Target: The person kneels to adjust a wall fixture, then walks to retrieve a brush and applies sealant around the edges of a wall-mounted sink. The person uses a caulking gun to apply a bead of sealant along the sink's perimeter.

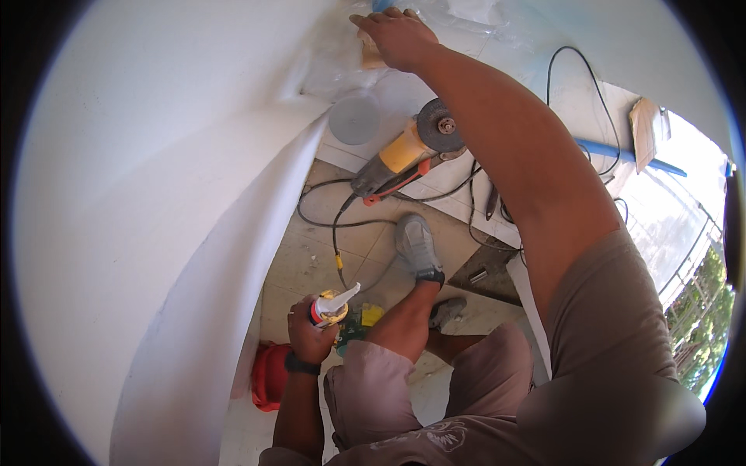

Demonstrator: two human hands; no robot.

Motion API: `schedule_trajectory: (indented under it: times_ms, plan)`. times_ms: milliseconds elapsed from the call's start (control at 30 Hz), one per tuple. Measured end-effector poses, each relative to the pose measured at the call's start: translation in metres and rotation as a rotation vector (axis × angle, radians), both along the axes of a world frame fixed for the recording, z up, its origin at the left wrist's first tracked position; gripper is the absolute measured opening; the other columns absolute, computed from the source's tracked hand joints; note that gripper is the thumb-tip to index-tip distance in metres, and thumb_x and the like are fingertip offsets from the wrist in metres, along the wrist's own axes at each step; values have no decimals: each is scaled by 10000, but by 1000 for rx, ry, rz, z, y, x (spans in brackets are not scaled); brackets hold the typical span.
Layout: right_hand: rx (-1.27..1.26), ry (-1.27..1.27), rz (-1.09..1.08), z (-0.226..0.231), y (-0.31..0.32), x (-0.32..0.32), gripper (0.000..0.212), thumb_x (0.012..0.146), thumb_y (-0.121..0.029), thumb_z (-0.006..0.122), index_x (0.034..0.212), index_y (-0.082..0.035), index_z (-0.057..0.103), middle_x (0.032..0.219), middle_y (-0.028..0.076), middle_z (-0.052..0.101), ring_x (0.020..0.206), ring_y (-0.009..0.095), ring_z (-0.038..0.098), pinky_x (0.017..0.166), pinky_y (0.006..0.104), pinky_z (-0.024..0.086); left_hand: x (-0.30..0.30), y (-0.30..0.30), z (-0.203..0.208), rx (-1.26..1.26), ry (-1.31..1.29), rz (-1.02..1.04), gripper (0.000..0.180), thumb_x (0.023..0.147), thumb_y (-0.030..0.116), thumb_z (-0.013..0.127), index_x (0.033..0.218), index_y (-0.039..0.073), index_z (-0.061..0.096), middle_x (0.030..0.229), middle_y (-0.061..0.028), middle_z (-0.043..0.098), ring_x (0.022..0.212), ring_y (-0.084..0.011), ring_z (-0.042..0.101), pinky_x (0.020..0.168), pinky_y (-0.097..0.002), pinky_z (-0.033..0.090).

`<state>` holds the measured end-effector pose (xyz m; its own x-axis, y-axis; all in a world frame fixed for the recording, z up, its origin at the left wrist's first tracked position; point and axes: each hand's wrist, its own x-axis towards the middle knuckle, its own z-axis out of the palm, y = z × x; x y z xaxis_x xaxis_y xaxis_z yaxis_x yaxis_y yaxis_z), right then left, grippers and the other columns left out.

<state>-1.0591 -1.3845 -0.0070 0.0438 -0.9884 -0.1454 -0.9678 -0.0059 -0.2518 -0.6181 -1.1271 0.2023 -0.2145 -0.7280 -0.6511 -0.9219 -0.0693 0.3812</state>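
Low at the left, my left hand [308,335] is wrapped round a caulking tube [329,309], whose cut white nozzle points up and to the right. A dark band sits on that wrist. My right arm stretches to the top of the view, where my right hand [398,39] lies with its fingers apart beside a tan, block-like piece [371,54]. Part of that piece is covered by the hand, and its kind is unclear. Clear plastic sheeting [474,23] lies around there. A yellow and black angle grinder [400,150] with a dark disc rests below the right forearm.
A large white curved panel [155,194] fills the left side. The grinder's black cable [334,225] loops across the tiled floor. A grey round disc [354,120] lies near the panel. Beside my left arm are a red object [268,377] and a green-yellow package [353,326].
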Motion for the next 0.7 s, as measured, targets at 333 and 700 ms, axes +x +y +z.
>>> schedule_trajectory:
  times_ms: [333, 700]
  plan:
    - [35, -544, -422, 52, 43, -33, 427, 910, -173, 683, 1332, -146, 623, 1186, 150, 696, 1048, 299, 671, 954, 415, 519, -5, 8, 22, -77, -8, -88, 630, 647, 207, 857, 1195, 53, 587, 1083, -144, 653, 1028, -393, 602, 903, -508, 464]
    - [-28, -1949, -1308, 365, 286, -18, 405, 940, -192, 724, 1242, 38, 583, 1182, 97, 677, 1080, 194, 665, 946, 345, 527, -111, -23, 179, -43, 398, -113, 520, 686, 188, 908, 1109, 60, 634, 997, -131, 642, 926, -367, 645, 792, -452, 537]
